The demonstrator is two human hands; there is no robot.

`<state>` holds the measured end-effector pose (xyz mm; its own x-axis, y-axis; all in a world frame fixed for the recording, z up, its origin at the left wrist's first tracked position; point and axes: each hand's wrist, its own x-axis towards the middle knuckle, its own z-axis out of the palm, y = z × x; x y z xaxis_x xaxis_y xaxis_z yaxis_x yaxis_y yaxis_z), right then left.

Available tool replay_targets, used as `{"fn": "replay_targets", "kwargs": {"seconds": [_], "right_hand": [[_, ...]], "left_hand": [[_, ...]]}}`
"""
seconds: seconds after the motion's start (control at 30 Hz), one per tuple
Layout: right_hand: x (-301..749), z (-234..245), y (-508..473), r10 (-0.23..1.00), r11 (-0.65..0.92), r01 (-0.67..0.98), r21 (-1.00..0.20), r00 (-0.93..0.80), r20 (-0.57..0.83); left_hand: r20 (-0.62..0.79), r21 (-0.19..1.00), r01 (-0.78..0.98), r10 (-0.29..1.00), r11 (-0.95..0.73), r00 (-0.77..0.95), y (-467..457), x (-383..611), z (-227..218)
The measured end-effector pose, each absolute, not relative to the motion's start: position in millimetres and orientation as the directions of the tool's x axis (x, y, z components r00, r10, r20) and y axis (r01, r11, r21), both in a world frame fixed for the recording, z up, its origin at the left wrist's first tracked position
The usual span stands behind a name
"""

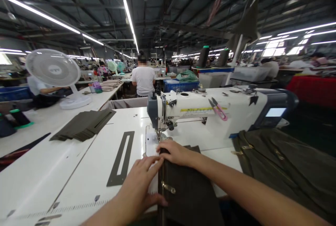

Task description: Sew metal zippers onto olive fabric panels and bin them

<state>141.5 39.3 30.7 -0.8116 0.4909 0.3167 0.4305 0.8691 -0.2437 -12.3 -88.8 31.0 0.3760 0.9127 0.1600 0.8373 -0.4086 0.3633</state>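
A dark olive fabric panel [189, 187] with a zipper and gold zipper pull [168, 187] along its left edge lies in front of the sewing machine [199, 108]. Its far end reaches close to the presser foot and needle [159, 135]. My left hand [143, 180] holds the panel's left edge, fingertips near the needle end and thumb lower down by the zipper. Closed over the top of the panel just before the presser foot is my right hand [174, 152]. Its thumb meets my left fingertips. The undersides of both hands are hidden.
Left of the machine lies a flat slotted template [129, 149]. Beyond it is a stack of olive fabric pieces [81, 124]. A white fan [54, 68] stands farther left. Zippered olive fabric [286, 166] is heaped at right. Pink-handled scissors [218, 109] rest against the machine. A person [144, 77] sits ahead.
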Motion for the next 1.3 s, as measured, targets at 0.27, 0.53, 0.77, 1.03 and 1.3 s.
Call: {"fn": "replay_targets", "kwargs": {"seconds": [0.27,0.53,0.77,1.03,1.3], "right_hand": [[235,27,22,0.89,0.357,0.929,-0.098,-0.307,0.338],[226,6,18,0.883,0.31,0.846,-0.434,-0.087,0.461],[215,1,47,0.931,0.242,0.97,-0.031,-0.224,0.287],[194,11,24,0.671,0.596,0.79,0.142,-0.587,0.452],[180,-23,6,0.638,0.767,0.595,-0.24,-0.672,0.376]], "left_hand": [[0.021,0.21,0.805,0.826,-0.555,0.564,-61,-11,38],[-0.053,0.202,0.78,0.788,-0.593,0.613,-39,-18,32],[-0.125,0.127,0.861,0.853,-0.492,0.506,-31,-12,29],[-0.131,0.125,0.854,0.845,-0.504,0.518,-28,-7,30],[-0.114,0.156,0.857,0.853,-0.491,0.509,-32,-8,32]]}}
